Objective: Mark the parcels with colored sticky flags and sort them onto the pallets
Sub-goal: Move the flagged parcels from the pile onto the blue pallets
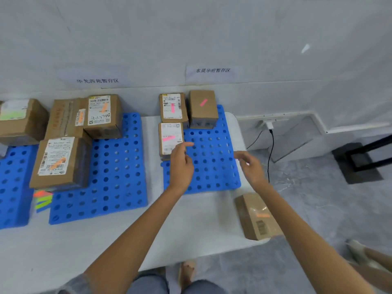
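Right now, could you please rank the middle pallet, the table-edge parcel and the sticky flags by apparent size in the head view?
1. middle pallet
2. table-edge parcel, though nearer the camera
3. sticky flags

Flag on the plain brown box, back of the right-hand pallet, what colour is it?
Pink flag, clearest in the head view.

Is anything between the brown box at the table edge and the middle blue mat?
Nothing on the white table lies between the brown cardboard parcel and the middle blue perforated pallet; only the left forearm crosses above.
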Motion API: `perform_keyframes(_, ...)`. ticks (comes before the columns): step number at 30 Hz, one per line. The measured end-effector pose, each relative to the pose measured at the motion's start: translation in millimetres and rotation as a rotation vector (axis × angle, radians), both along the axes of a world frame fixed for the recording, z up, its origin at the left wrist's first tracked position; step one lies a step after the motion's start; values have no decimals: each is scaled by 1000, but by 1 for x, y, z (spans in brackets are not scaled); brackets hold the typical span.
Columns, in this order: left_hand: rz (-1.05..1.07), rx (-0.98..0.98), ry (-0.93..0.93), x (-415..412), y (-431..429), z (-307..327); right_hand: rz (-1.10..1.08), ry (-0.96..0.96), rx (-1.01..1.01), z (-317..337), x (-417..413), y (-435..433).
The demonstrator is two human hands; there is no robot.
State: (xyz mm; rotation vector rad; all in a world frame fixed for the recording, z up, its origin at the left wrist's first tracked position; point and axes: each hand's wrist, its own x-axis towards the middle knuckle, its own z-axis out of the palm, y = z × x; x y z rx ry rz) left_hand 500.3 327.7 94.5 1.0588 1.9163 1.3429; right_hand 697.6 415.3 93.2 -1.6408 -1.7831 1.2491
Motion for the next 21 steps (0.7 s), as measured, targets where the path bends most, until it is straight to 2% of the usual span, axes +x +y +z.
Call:
perform_keyframes(5,-344,-247,-75,101,-29,-9,-125,-206,-60,-13,116,-37)
perform_keyframes(7,-538,-452,-157,136,-45,-14,-164,-283,-182,-31,146,-60)
perform_keyframes(9,-670,-662,-255,165,-62,-21,-197,-276,-344,-43,156,-84)
perform_keyframes(10,-709,-698,-319,177,-70,-28,-178,-242,-361,-47,157,-95)
perform_keyframes(13,-630,-633,-417,191,-80,-34,-135,-177,-274,-41,144,-115)
perform_keyframes(15,-526,-590,-366,184,-82,-26,-98,-148,-210,-28,132,-121)
perform_keyframes(21,-265,-239,-147,110,-104,23,61,-4,47,32,75,-133)
